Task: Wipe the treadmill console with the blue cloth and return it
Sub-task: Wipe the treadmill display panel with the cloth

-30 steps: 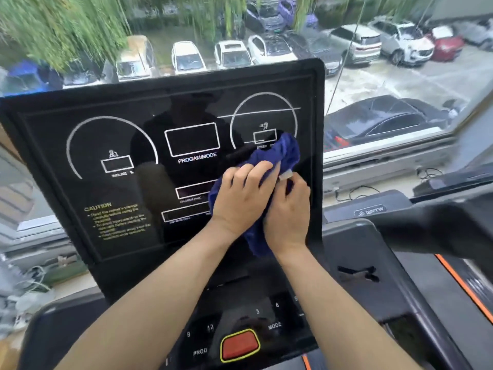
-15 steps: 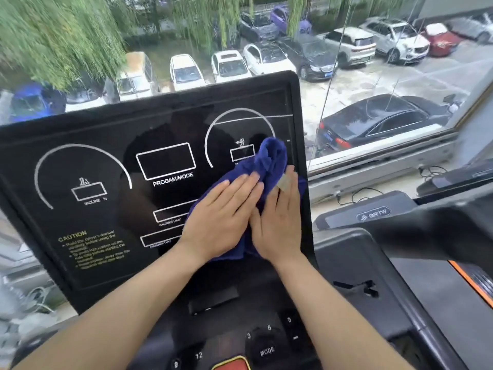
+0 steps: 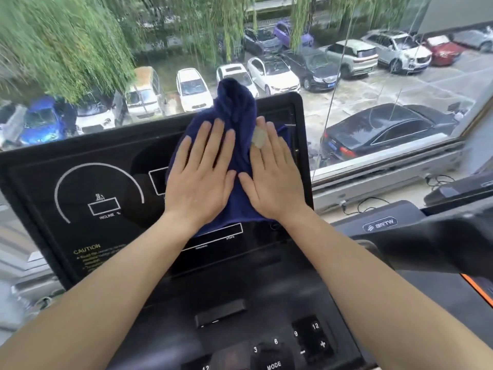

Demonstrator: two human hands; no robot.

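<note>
The black treadmill console fills the middle of the head view, with white dial outlines and a yellow caution label. A dark blue cloth is spread against its upper right part, its top fold rising above the console's top edge. My left hand presses flat on the cloth with straight fingers. Beside it, my right hand also presses flat on the cloth, a plaster on one finger. Both thumbs nearly meet over the cloth's middle.
Below the screen lies the button panel with number and MODE keys. A second treadmill stands to the right. A large window behind the console looks onto parked cars and trees; cables lie on the sill.
Both hands have slid the cloth upward across the console to its top right edge. The fingers, curled a second ago, now lie flat and spread.
</note>
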